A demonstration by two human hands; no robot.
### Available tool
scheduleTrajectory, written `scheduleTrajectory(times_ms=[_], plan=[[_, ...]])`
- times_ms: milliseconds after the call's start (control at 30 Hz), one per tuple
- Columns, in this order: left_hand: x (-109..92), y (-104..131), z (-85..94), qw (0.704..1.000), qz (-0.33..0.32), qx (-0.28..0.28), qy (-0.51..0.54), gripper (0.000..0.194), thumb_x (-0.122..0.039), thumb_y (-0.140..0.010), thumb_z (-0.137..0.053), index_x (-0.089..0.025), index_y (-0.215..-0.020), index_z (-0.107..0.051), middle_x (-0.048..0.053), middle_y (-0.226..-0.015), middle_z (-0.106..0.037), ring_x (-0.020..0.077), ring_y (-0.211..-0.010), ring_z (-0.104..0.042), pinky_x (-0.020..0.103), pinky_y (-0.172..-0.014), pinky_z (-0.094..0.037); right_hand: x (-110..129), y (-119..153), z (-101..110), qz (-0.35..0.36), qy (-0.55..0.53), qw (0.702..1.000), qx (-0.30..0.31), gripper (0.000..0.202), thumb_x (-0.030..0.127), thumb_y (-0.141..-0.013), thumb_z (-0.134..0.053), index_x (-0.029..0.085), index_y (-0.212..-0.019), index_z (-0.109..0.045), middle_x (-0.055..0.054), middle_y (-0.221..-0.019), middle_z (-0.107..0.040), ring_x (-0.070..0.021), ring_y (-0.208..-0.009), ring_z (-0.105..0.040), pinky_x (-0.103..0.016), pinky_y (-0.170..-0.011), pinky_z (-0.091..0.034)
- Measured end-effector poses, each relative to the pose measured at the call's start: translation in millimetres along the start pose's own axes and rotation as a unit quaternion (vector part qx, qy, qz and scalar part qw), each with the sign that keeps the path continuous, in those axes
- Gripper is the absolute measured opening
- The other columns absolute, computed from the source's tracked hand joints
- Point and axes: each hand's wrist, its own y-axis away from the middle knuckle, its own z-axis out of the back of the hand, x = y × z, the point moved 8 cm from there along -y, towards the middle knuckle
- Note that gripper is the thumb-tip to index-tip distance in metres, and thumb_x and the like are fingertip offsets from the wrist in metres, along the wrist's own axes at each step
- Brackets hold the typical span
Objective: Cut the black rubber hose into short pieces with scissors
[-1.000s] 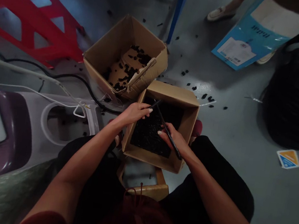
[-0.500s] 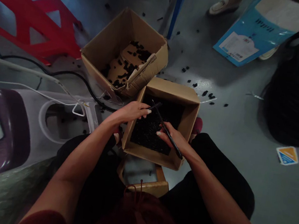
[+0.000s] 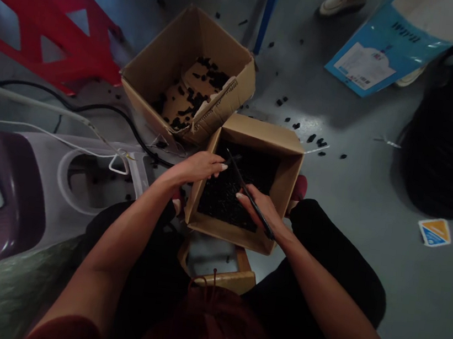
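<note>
My left hand (image 3: 205, 168) is over a cardboard box (image 3: 287, 183) between my legs, its thumb and fingers closed on a small dark part (image 3: 234, 158). In my right hand (image 3: 261, 204) is a long, thin, dark knife-like tool (image 3: 263, 223). Its narrow end slants up and left to the part, and its other end lies along my wrist. Whether the tip touches the part I cannot tell. Below both hands, the box holds a mass of small black pieces (image 3: 226, 200), poorly lit.
A second open carton (image 3: 147, 75) with scattered black pieces adjoins at the upper left. Loose bits (image 3: 317, 141) lie on the floor. A wooden stool (image 3: 232, 280), a purple-topped stool (image 3: 25, 204), a red plastic stool (image 3: 53, 30), a black bundle (image 3: 451, 138) and a blue package (image 3: 362, 59) surround me.
The tool in my right hand has shifted slightly left and up at its tip, close to the part. My left hand keeps its grip and has barely moved.
</note>
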Motion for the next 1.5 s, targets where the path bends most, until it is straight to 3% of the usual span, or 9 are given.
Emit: scheduleTrajectory(times_ms=[433,667,867,1200,1500], plan=[[11,-6,-6.0,1.0,0.016,0.006,-0.027,0.029,-0.03,-0.084,-0.04,-0.016,-0.061,-0.05,0.001,-0.061,-0.054,0.0113,-0.059,-0.049,0.023,-0.06,-0.039,-5,1,-7,-0.019,0.012,1.0,0.005,0.029,0.047,-0.088,-0.045,0.02,-0.09,-0.055,-0.002,-0.075,-0.062,-0.016,-0.064,-0.056,-0.024,-0.059,-0.037],[2,-3,-7.1,0.997,0.002,0.03,-0.074,0.026,-0.026,-0.084,-0.042,-0.016,-0.061,-0.049,0.0,-0.063,-0.055,0.0108,-0.061,-0.048,0.023,-0.062,-0.036,-10,-2,-10,-0.018,0.02,0.999,0.042,0.03,0.043,-0.089,-0.047,0.019,-0.107,-0.052,-0.009,-0.103,-0.066,-0.0224,-0.089,-0.063,-0.029,-0.075,-0.044],[-3,0,-11.9,0.994,-0.024,0.075,-0.071,0.026,-0.03,-0.084,-0.042,-0.016,-0.064,-0.05,0.0,-0.063,-0.054,0.0109,-0.062,-0.049,0.023,-0.065,-0.038,-4,-2,-11,0.005,-0.023,0.997,0.068,0.036,0.042,-0.089,-0.047,0.017,-0.114,-0.048,-0.011,-0.113,-0.063,-0.0207,-0.096,-0.061,-0.03,-0.082,-0.044],[4,-5,-16.4,0.995,-0.014,0.066,-0.074,0.03,-0.029,-0.086,-0.04,-0.016,-0.06,-0.048,0.0,-0.06,-0.052,0.0104,-0.059,-0.048,0.022,-0.059,-0.035,-4,-1,-10,0.0,0.007,0.999,0.033,0.029,0.047,-0.089,-0.042,0.02,-0.091,-0.052,-0.001,-0.077,-0.061,-0.0154,-0.068,-0.055,-0.026,-0.063,-0.039],[19,-18,-34.1,0.966,-0.043,0.109,-0.232,0.026,-0.018,-0.085,-0.043,-0.014,-0.067,-0.06,0.004,-0.067,-0.061,0.0124,-0.064,-0.051,0.022,-0.062,-0.036,-18,-3,-26,-0.023,0.025,0.999,0.04,0.031,0.05,-0.088,-0.042,0.021,-0.078,-0.048,0.002,-0.064,-0.054,-0.0127,-0.058,-0.05,-0.023,-0.054,-0.032]])
